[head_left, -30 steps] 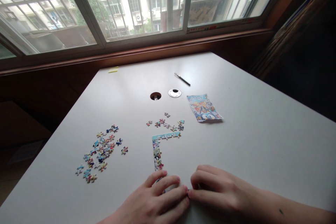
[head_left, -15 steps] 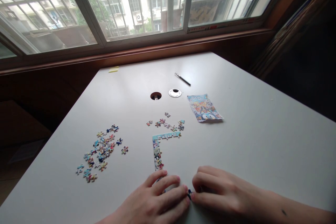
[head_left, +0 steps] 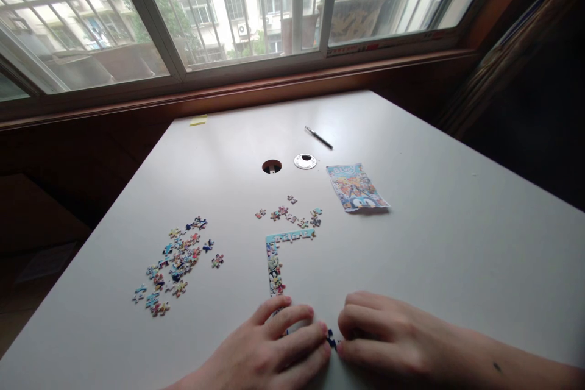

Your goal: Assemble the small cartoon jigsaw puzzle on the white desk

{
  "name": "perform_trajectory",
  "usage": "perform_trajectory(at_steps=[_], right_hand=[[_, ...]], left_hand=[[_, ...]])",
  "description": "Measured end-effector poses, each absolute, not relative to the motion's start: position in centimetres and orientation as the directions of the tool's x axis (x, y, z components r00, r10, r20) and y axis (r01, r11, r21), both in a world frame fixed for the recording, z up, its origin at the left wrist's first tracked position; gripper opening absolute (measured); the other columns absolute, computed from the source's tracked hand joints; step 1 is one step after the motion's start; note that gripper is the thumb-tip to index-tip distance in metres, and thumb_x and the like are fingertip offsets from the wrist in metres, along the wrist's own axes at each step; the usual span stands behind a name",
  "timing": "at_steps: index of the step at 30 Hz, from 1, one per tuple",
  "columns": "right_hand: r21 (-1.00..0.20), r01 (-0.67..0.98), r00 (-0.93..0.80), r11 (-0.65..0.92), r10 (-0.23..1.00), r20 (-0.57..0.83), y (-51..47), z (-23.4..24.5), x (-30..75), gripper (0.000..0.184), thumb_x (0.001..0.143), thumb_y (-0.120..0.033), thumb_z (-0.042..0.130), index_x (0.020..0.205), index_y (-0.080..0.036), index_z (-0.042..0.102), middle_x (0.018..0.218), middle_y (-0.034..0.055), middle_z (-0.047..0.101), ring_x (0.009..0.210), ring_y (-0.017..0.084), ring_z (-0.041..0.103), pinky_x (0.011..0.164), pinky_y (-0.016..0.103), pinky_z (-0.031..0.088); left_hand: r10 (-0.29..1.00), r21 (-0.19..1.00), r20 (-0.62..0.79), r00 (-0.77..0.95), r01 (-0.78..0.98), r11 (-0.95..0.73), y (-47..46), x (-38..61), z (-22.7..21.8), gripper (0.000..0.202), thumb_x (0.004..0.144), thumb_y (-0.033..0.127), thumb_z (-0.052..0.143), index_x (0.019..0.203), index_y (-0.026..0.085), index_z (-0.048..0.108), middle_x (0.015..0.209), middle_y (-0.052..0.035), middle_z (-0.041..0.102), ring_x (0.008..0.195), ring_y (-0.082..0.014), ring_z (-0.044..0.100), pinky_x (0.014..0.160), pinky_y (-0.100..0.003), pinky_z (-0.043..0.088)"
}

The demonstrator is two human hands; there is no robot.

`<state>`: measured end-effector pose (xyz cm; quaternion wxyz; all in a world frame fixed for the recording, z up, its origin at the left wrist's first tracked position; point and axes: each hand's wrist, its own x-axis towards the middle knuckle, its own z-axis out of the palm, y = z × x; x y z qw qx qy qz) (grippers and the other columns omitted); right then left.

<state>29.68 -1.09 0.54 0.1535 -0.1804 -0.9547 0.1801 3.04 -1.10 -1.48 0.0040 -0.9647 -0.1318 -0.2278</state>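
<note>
My left hand (head_left: 278, 344) lies over the lower end of the joined puzzle border (head_left: 273, 262), fingers spread and slightly bent, hiding the corner beneath. Just beyond its fingertips a dark blue puzzle piece (head_left: 331, 337) shows in the gap between my hands. My right hand (head_left: 384, 332) has its fingers curled and pinched at the right side of this gap, touching what seems to be a small puzzle piece (head_left: 339, 344), mostly hidden. The border forms a left column and a short light-blue top row.
Loose puzzle pieces (head_left: 183, 259) are heaped to the left; a few others (head_left: 283, 212) lie above the border. A picture sheet (head_left: 357, 189) rests behind my right hand. Farther back are a pen (head_left: 319, 137), a round metal cover (head_left: 304, 161) and a table hole (head_left: 271, 167).
My right hand has shifted slightly to the right, and more of the dark blue piece shows between the hands. My left hand has stayed in place.
</note>
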Motion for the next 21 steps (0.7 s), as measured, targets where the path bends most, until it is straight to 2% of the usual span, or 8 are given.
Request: perform_trajectory(at_steps=[12,21], right_hand=[[-0.505,0.306,-0.853,0.807,0.468,0.23,-0.99,0.02,30.04,0.014,0.085,-0.005,0.052,0.09,-0.016,0.058,0.087,0.0068,0.056,0.073,0.015,0.047,0.064,0.024,0.039],[-0.448,0.314,-0.871,0.837,0.442,0.215,-0.91,0.43,29.81,0.018,0.094,-0.006,0.045,0.092,-0.015,0.06,0.091,0.0081,0.06,0.078,0.016,0.052,0.069,0.025,0.044]], left_hand=[[0.256,0.056,0.43,0.866,0.258,-0.965,-1.09,2.94,-1.56,0.026,0.099,0.018,0.053,0.12,0.016,0.067,0.126,-0.0014,0.064,0.12,-0.0214,0.051,0.114,-0.039,0.034],[0.255,0.05,0.419,0.872,0.259,-0.965,-1.11,2.88,-1.57,0.027,0.099,0.018,0.051,0.121,0.017,0.067,0.128,-0.0016,0.063,0.12,-0.0217,0.05,0.113,-0.039,0.035]])
